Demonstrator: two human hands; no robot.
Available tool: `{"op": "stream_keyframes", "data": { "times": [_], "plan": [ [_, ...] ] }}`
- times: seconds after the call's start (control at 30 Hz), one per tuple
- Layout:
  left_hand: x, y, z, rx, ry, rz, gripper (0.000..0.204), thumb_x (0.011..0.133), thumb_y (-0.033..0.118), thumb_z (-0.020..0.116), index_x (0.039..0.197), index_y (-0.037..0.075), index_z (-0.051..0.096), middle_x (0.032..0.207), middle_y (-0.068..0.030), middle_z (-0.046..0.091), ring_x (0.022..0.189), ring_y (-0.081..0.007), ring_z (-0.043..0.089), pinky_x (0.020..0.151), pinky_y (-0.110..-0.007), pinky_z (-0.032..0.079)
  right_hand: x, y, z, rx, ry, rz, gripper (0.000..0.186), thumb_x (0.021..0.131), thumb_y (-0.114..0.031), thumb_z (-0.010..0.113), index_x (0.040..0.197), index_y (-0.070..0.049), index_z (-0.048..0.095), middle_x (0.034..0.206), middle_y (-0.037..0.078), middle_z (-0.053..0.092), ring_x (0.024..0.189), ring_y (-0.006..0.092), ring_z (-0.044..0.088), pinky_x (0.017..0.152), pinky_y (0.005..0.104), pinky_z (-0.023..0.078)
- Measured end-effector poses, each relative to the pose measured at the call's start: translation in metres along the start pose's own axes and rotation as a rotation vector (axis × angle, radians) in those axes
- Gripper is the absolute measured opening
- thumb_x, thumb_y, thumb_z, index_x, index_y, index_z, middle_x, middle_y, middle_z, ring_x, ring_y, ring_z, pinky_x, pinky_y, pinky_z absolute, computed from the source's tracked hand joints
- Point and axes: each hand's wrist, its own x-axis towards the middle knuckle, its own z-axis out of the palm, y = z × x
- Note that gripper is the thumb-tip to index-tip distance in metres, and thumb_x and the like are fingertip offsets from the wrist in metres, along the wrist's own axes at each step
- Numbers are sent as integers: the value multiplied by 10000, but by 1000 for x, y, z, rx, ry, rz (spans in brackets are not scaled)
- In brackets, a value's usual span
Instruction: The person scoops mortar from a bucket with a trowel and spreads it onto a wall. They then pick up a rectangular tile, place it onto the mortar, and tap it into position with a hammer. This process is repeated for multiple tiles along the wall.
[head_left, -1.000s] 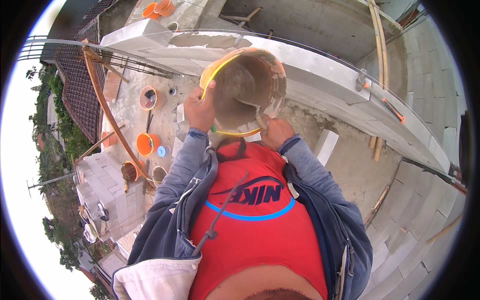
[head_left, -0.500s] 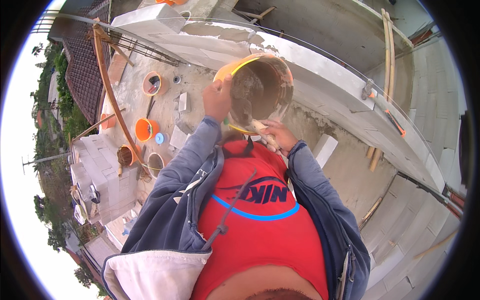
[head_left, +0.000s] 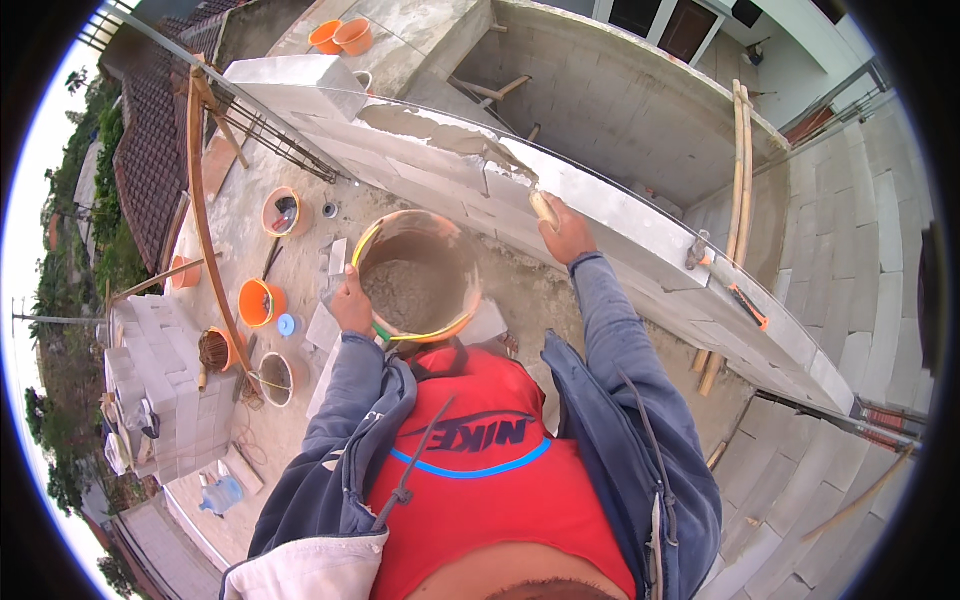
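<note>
My left hand [head_left: 350, 304] grips the left rim of an orange bucket [head_left: 462, 322], which holds wet grey mortar [head_left: 403, 292] and tilts in front of my body. In my right hand [head_left: 568, 234] is a trowel [head_left: 543, 208], held by its pale wooden handle. The trowel's blade lies at the top of a white block wall [head_left: 620, 205], against a strip of grey mortar [head_left: 425, 130] spread along that top. Mortar partly covers the blade.
A hammer [head_left: 698, 250] with an orange-and-black handle rests on the wall to the right. A string runs along the wall top. To the left, several orange buckets [head_left: 262, 303], stacked blocks [head_left: 165, 390] and a leaning wooden pole [head_left: 205, 190] stand on the concrete floor.
My right hand has lifted the trowel from the bucket up to the wall top. The bucket, with my left hand on it, has moved left and lower, away from the wall.
</note>
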Motion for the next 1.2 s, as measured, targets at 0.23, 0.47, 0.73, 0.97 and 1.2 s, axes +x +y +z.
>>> {"op": "stream_keyframes", "data": {
  "times": [0.23,0.47,0.73,0.97,1.2],
  "plan": [
    [-18,23,-52,-178,135,-63,715,1046,645,600,698,20,585,653,19,483,619,-117,402,554,-353,333,-30,24,-25,-233,-250,253,625,927,-243,674,1537,-254,543,1115,164,661,943,422,689,853,529,572],
    [12,-14,-74,-98,195,-26,707,1029,659,621,658,63,538,637,31,460,596,-107,387,554,-333,331,-75,41,-53,-335,-265,276,640,923,-287,654,1547,-347,528,1173,144,609,894,410,705,772,550,591],
    [1,27,-23,-3,77,46,693,1050,615,620,626,76,519,636,36,439,623,-110,392,557,-345,318,-126,64,-16,-404,-239,393,650,947,-254,686,1556,-374,492,1198,119,593,920,396,706,759,531,596],
    [-5,43,-1,43,-175,142,709,1078,613,559,936,-57,741,736,-17,637,687,-131,522,607,-353,459,-209,16,-72,-141,-137,173,660,931,-260,676,1563,-311,492,1151,150,657,977,411,712,806,536,599],
    [-47,110,44,27,-309,278,670,1035,551,690,647,35,512,627,34,441,627,-88,372,545,-351,340,-94,-145,-37,-136,-608,293,571,913,-252,638,1472,-166,562,1052,235,716,936,458,719,850,547,591]
  ]
}}
